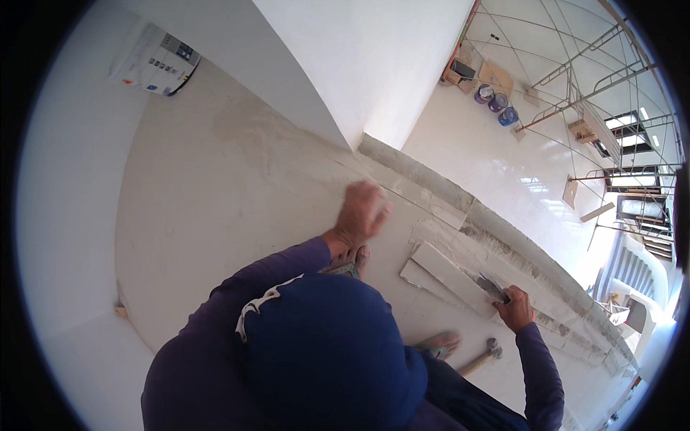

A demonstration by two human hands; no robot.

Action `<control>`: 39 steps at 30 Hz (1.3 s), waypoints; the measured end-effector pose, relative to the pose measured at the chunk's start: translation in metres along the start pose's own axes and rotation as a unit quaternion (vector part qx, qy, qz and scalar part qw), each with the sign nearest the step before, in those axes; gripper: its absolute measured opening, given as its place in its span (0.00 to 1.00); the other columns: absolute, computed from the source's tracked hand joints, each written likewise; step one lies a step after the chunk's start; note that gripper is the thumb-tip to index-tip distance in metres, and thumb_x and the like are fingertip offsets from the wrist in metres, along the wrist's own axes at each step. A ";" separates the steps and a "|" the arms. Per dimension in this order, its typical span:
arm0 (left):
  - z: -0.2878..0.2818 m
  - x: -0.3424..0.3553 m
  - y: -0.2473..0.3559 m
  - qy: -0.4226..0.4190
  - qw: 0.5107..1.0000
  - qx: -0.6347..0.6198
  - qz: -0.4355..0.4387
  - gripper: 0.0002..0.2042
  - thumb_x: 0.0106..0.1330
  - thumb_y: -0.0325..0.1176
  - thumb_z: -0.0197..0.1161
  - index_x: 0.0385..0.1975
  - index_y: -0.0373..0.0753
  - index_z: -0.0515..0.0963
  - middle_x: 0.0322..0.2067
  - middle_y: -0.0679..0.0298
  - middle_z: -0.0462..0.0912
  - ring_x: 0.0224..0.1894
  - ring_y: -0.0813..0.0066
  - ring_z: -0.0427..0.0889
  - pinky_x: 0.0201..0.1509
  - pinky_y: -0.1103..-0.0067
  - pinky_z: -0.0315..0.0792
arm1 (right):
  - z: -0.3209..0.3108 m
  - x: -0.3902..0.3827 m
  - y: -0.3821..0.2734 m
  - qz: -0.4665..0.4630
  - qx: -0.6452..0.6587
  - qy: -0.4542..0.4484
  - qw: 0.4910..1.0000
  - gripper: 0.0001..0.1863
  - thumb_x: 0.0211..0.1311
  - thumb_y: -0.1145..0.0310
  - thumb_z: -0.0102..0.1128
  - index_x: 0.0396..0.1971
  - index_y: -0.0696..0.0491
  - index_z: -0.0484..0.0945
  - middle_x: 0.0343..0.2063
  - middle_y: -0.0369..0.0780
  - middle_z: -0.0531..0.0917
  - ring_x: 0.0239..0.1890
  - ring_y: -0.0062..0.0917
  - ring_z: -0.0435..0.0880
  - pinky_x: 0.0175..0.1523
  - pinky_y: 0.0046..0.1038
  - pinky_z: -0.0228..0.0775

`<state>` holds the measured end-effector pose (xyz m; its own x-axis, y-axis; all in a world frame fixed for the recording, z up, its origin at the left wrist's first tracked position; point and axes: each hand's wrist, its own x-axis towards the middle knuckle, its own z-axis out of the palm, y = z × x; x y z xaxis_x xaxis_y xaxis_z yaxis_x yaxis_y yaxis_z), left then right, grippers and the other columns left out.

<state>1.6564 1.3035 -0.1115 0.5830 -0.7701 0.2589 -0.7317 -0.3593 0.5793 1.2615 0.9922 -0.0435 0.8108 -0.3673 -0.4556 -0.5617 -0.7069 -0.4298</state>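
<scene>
My right hand (516, 310) is closed round the handle of a small trowel (493, 288). Its metal blade lies at the edge of a long pale tile strip (451, 273). Beneath that strip, set at a slight angle, is another pale piece (426, 279). My left hand (361, 213) hangs above the floor near the raised edge, just beyond my foot, and motion blurs its fingers. A hammer (491, 350) with a wooden handle rests on the floor beside my other foot.
A rough concrete ledge (503, 244) runs diagonally along the floor's edge, with a lower level beyond it. Down there stand several paint buckets (497, 103) and metal scaffolding (575, 86). A white wall corner (359, 79) rises ahead; a white boxy packet (162, 63) is at far left.
</scene>
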 end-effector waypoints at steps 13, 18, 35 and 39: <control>-0.036 0.006 -0.083 -0.043 0.982 0.154 -0.101 0.33 0.73 0.40 0.56 0.74 0.27 0.61 0.76 0.40 0.59 0.80 0.38 0.54 0.81 0.41 0.43 | 0.002 0.011 0.002 -0.016 -0.008 -0.021 1.000 0.19 0.61 0.60 0.76 0.25 0.61 0.81 0.25 0.52 0.79 0.31 0.52 0.81 0.40 0.47 0.71; -0.039 0.004 -0.088 0.036 0.987 0.080 -0.135 0.32 0.75 0.43 0.56 0.74 0.30 0.63 0.76 0.40 0.60 0.80 0.40 0.53 0.80 0.40 0.44 | 0.002 0.014 0.001 -0.014 -0.008 -0.024 1.000 0.20 0.60 0.59 0.76 0.24 0.62 0.81 0.24 0.52 0.79 0.30 0.52 0.81 0.39 0.47 0.72; -0.013 0.011 -0.044 -0.024 0.967 0.189 -0.167 0.34 0.75 0.44 0.56 0.76 0.31 0.60 0.76 0.41 0.59 0.81 0.40 0.53 0.81 0.39 0.41 | 0.004 0.019 0.006 0.008 -0.006 -0.035 0.999 0.24 0.59 0.58 0.78 0.21 0.64 0.77 0.23 0.55 0.78 0.29 0.55 0.80 0.37 0.48 0.70; -0.019 0.004 -0.046 -0.140 0.988 0.071 -0.001 0.34 0.76 0.43 0.55 0.76 0.30 0.59 0.76 0.40 0.58 0.81 0.38 0.51 0.80 0.38 0.42 | 0.006 0.018 0.008 0.003 -0.005 -0.032 0.999 0.24 0.59 0.57 0.78 0.22 0.63 0.78 0.23 0.55 0.78 0.29 0.55 0.80 0.37 0.48 0.70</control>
<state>1.6991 1.3269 -0.1225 0.4793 -0.8774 0.0229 -0.7840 -0.4162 0.4606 1.2705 0.9835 -0.0594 0.7953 -0.3317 -0.5074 -0.5644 -0.7106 -0.4201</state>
